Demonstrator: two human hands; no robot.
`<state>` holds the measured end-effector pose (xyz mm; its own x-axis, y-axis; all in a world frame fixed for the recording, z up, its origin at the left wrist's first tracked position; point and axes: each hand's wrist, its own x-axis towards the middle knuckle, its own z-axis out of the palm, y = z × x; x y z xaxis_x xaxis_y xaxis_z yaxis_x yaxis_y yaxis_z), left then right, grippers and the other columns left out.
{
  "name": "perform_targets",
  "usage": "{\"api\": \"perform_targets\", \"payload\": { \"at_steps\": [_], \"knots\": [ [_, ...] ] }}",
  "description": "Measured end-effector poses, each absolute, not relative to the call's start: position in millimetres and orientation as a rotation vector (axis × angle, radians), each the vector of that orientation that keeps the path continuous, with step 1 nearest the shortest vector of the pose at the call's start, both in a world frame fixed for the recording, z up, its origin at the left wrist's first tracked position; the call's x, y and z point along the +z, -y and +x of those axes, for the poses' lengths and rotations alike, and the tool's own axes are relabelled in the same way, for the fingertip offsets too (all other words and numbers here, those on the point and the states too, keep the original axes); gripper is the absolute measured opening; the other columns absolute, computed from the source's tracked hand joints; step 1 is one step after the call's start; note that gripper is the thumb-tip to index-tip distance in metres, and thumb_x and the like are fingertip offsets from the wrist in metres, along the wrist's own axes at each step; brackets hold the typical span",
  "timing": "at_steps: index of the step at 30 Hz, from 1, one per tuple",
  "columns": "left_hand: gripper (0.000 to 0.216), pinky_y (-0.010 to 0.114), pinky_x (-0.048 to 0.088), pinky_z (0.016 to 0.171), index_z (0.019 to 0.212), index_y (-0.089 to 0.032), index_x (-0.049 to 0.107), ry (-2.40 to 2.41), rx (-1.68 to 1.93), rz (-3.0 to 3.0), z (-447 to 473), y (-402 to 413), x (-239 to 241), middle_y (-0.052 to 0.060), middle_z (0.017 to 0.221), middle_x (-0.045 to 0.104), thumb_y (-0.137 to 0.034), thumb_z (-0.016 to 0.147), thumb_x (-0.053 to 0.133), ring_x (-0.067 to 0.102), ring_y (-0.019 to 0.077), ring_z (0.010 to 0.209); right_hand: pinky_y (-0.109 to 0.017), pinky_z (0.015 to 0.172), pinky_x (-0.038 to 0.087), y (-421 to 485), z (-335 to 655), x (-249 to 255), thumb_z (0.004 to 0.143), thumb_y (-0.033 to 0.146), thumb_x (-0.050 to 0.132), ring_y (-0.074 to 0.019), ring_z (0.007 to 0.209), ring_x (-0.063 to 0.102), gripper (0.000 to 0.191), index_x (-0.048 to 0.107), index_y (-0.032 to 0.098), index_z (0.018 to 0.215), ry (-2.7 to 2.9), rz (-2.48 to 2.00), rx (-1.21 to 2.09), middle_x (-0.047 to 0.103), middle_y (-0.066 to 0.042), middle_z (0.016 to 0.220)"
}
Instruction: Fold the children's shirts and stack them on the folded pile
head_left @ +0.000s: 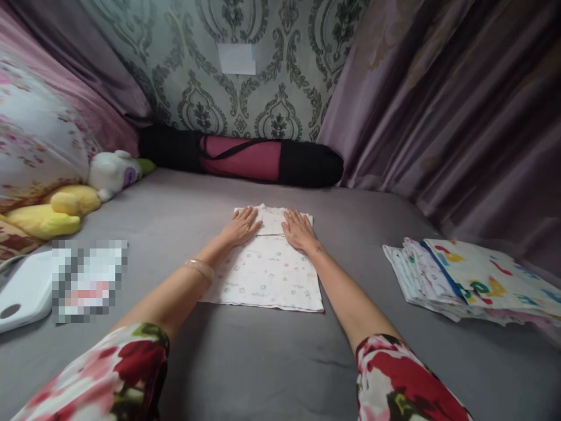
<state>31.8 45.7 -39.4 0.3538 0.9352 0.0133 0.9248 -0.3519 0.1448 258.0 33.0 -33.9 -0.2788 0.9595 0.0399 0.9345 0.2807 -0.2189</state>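
Observation:
A white cloth (272, 275) with small printed figures lies spread on the grey sheet, its far end folded over toward me. It looks like a small garment, though its exact kind is hard to make out. My left hand (242, 226) rests flat on the far left part of the fold, fingers stretched out. Flat on the far right part lies my right hand (300, 229), its fingers also extended. Both palms touch the cloth and neither hand grasps it. A pale bangle (199, 269) circles my left wrist.
To the right sits a stack of folded cloths (438, 280). A black and maroon long bag (241, 158) lies along the wall. At left are a white device (30, 286), a blurred-out flat item (92, 280), a yellow plush toy (48, 216) and a white plush toy (111, 172).

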Motion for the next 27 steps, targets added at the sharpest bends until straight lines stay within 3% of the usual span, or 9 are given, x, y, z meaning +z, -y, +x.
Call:
{"api": "perform_targets", "payload": {
  "at_steps": [7,11,20,24,27],
  "knots": [
    [0.071,0.045,0.011,0.118,0.152,-0.011,0.023,-1.660,0.118,2.508,26,-52,-34,0.015,0.159,0.018,-0.056,0.097,0.016,0.013,0.0271,0.148,-0.043,0.119,0.006,-42,266,-25,0.100,0.042,0.016,-0.0227,0.148,0.011,0.059,0.026,0.016,0.152,2.402,-1.767,0.392,0.018,-0.008,0.160],
    [0.065,0.043,0.009,0.119,0.151,-0.016,0.027,-1.557,0.253,2.679,31,-55,-29,0.010,0.159,0.022,-0.052,0.099,0.016,0.013,0.0258,0.148,-0.044,0.119,0.004,-43,272,-20,0.100,0.040,0.018,-0.0223,0.148,0.008,0.058,0.028,0.016,0.151,2.426,-1.729,0.264,0.017,-0.008,0.160],
    [0.065,0.046,0.014,0.117,0.152,-0.017,0.025,-1.541,0.094,2.626,30,-65,-39,0.010,0.159,0.021,-0.053,0.099,0.013,0.017,0.0282,0.147,-0.045,0.118,0.007,-45,271,-33,0.100,0.040,0.022,-0.0237,0.146,0.018,0.057,0.028,0.018,0.152,2.477,-1.737,0.162,0.025,-0.008,0.158],
    [0.062,0.047,0.006,0.118,0.150,-0.009,0.029,-1.599,0.188,2.803,38,-38,-24,0.015,0.157,0.024,-0.046,0.100,0.021,0.015,0.0275,0.147,-0.048,0.118,0.003,-27,266,-22,0.100,0.039,0.021,-0.0236,0.148,0.010,0.057,0.026,0.017,0.152,2.509,-1.665,0.141,0.016,-0.009,0.160],
    [0.061,0.046,0.004,0.119,0.150,-0.014,0.031,-1.527,0.175,2.840,41,-13,-26,0.012,0.158,0.025,-0.047,0.100,0.019,0.013,0.0258,0.148,-0.048,0.118,0.001,-3,258,-21,0.100,0.043,0.018,-0.0222,0.148,0.003,0.057,0.023,0.023,0.154,2.613,-1.508,0.212,0.011,-0.004,0.162]
  ]
}}
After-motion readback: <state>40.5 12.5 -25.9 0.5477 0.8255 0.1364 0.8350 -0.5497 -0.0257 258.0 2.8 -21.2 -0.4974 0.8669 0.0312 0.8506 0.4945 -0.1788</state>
